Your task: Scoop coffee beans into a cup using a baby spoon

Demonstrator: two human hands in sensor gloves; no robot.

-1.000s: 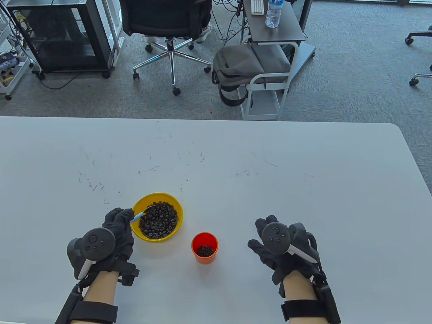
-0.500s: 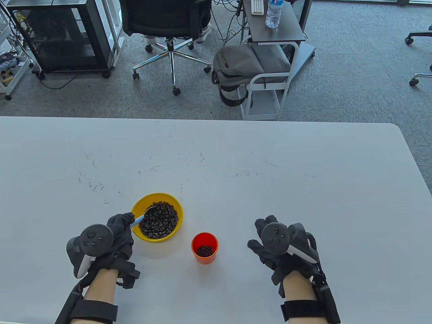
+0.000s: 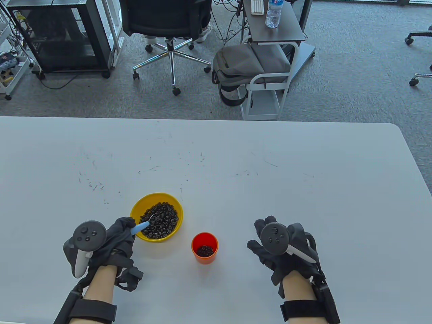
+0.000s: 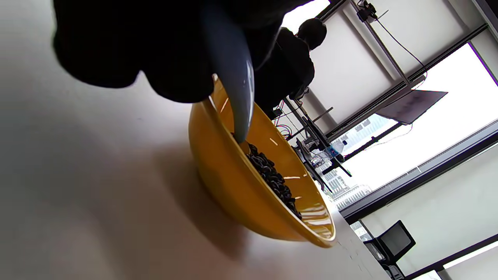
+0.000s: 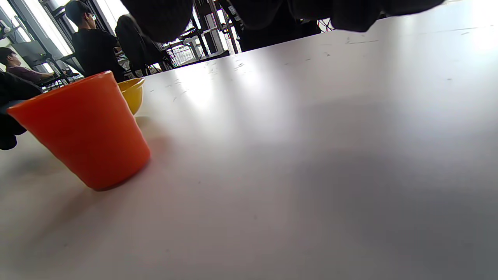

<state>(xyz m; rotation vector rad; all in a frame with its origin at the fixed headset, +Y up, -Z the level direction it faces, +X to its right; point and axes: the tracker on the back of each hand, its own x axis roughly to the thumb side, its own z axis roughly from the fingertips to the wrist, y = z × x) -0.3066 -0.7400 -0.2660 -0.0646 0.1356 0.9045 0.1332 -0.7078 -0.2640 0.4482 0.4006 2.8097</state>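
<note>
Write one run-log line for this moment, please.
phase: scooping | left hand: holds baby spoon in yellow bowl beans | right hand: rests on table | orange cup: some beans

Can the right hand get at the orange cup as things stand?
Probably yes. The right hand rests open on the table, holding nothing, and only bare tabletop lies between it and the orange cup. The left hand is busy at the yellow bowl.
</note>
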